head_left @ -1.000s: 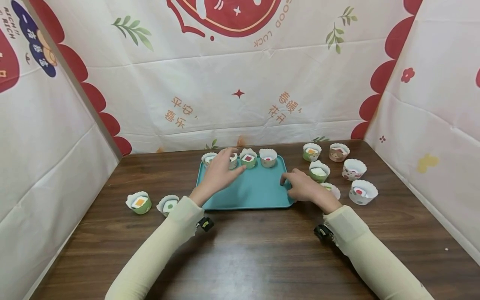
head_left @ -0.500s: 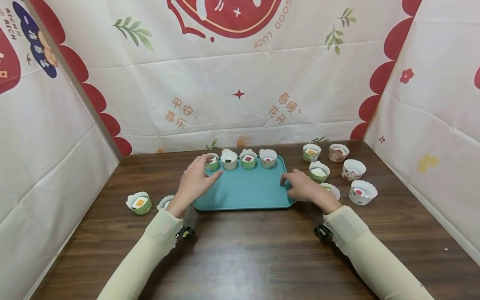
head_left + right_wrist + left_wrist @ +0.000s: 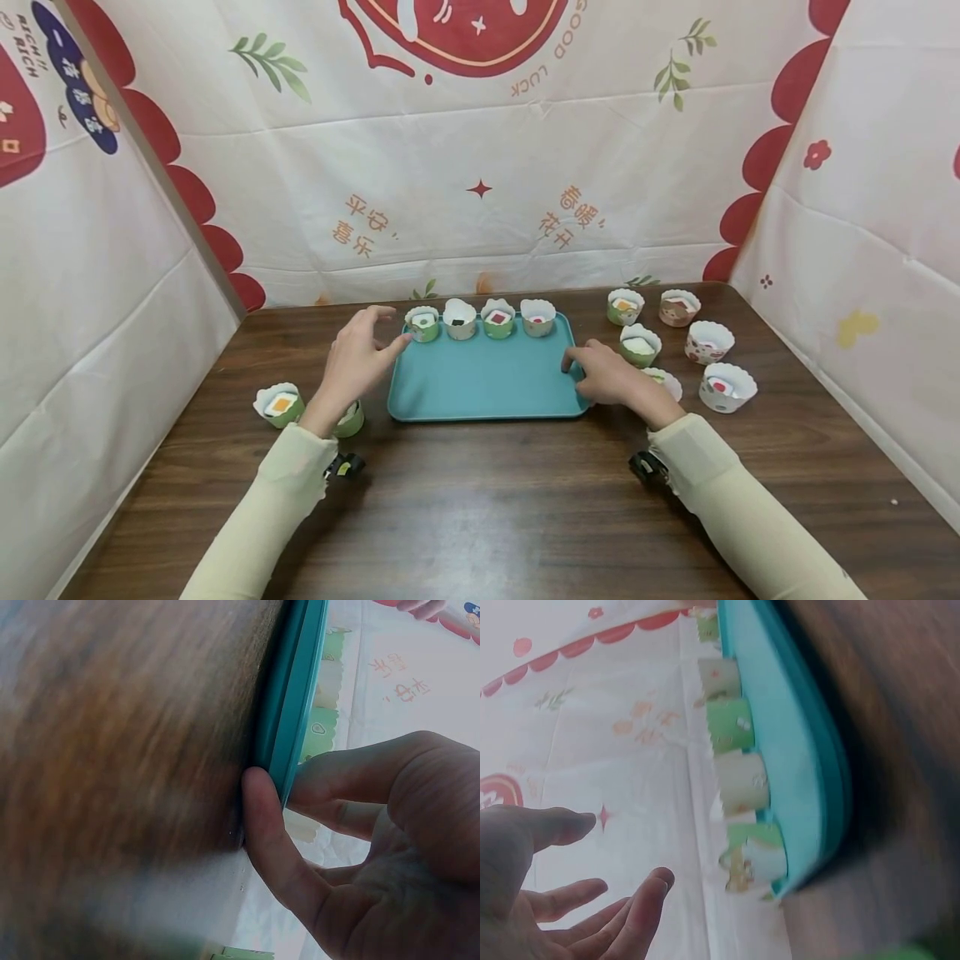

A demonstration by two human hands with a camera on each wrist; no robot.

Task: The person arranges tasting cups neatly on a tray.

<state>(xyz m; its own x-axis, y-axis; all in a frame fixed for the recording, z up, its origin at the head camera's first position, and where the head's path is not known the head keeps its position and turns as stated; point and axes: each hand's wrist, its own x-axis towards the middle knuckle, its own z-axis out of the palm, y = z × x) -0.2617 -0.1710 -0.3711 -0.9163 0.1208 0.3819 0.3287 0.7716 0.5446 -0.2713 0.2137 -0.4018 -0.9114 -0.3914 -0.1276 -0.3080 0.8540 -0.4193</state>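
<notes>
A teal rectangular tray (image 3: 483,379) lies on the table. Along its far edge stands a row of paper baking cups with small fillings: a green one (image 3: 422,324) at the left end, then a pale one (image 3: 460,320), another green one (image 3: 498,319) and a pale one (image 3: 537,318). My left hand (image 3: 352,358), fingers spread and holding nothing, hovers just left of the leftmost cup. At the tray's right side, my right hand (image 3: 609,375) pinches the rim (image 3: 289,712); the right wrist view shows thumb and fingers on either side of it.
Several more filled cups stand right of the tray, including a white one (image 3: 727,387) and a brown one (image 3: 679,308). To the left are a green cup (image 3: 279,405) and another (image 3: 349,419) partly hidden by my left wrist. A printed cloth (image 3: 480,225) walls the back.
My left hand has moved left from over the cups to beyond the tray's left edge, uncovering the leftmost cup, which has shifted slightly right. My right hand stays on the rim.
</notes>
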